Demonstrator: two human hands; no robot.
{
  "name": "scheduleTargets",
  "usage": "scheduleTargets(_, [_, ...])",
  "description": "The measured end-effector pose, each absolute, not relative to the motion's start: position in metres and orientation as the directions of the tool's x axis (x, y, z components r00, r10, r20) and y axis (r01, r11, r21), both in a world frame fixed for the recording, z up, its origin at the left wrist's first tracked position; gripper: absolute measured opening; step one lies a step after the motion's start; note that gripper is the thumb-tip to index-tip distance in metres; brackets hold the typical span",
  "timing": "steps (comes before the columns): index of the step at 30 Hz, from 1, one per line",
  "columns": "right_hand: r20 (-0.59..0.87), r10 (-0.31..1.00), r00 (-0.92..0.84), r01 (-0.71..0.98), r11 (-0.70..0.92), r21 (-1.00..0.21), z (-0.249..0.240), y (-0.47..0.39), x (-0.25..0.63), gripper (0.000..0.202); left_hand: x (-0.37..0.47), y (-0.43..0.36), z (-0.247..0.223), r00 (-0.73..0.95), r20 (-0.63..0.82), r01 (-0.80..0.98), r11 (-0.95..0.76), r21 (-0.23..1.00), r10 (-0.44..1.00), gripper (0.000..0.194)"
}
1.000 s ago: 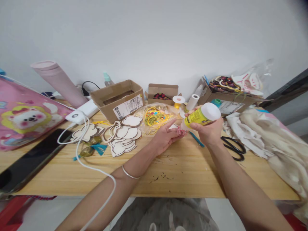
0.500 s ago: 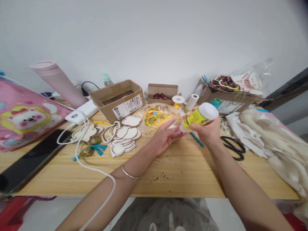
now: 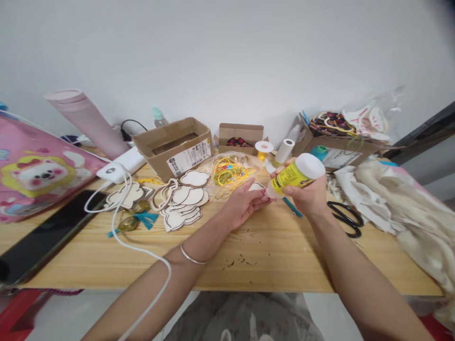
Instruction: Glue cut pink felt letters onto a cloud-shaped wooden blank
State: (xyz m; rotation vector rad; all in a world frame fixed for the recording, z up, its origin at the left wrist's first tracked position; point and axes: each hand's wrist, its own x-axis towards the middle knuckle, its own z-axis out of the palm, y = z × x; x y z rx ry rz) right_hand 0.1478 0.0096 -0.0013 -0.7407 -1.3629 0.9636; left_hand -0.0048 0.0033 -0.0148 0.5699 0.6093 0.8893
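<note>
A glue bottle (image 3: 289,177) with a yellow label and white base is gripped in my right hand (image 3: 309,196). It is tilted, base up to the right, its narrow end down at my left fingertips. My left hand (image 3: 245,203) is closed in a pinch just left of that end; what it pinches is too small and covered to make out. Part of a white piece (image 3: 256,186) shows behind the left fingers. Beneath the bottle lies a teal stick-like tool (image 3: 293,207). Black-handled scissors (image 3: 345,218) lie right of my right hand.
White cloud-shaped cutouts (image 3: 183,203) are stacked left of my hands. Behind are a bag of yellow cords (image 3: 231,173), a cardboard box (image 3: 170,147), a thread spool (image 3: 263,149) and a filled box (image 3: 334,142). A white cable (image 3: 142,251) crosses my left forearm. Cloth (image 3: 408,213) lies right.
Both hands stay nearly in place. The glue bottle has shifted very slightly to the right and down, its narrow end still at the left fingertips.
</note>
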Motion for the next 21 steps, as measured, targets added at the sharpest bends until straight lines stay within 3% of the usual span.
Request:
scheduleTargets(4, [0.469, 0.883, -0.005, -0.17, 0.461, -0.871, 0.0009, 0.0093, 0.1474, 0.051, -0.0052, 0.0032, -0.0137, 0.468, -0.274, -0.557, 0.521, 0.647, 0.84, 0.074])
scheduleTargets(9, [0.459, 0.888, 0.008, -0.072, 0.458, -0.886, 0.001, 0.0094, 0.1477, 0.051, -0.0074, 0.0028, -0.0109, 0.481, -0.28, -0.586, 0.542, 0.603, 0.831, 0.075])
scheduleTargets(14, [0.451, 0.892, 0.016, -0.03, 0.451, -0.892, 0.0004, 0.0093, 0.1469, 0.053, -0.0072, 0.0026, -0.0132, 0.483, -0.244, -0.557, 0.51, 0.656, 0.841, 0.088])
scheduleTargets(21, [0.481, 0.874, 0.066, -0.015, 0.483, -0.876, 0.0013, 0.0091, 0.1453, 0.053, -0.006, 0.0021, -0.0134, 0.464, -0.203, -0.55, 0.46, 0.697, 0.862, 0.092])
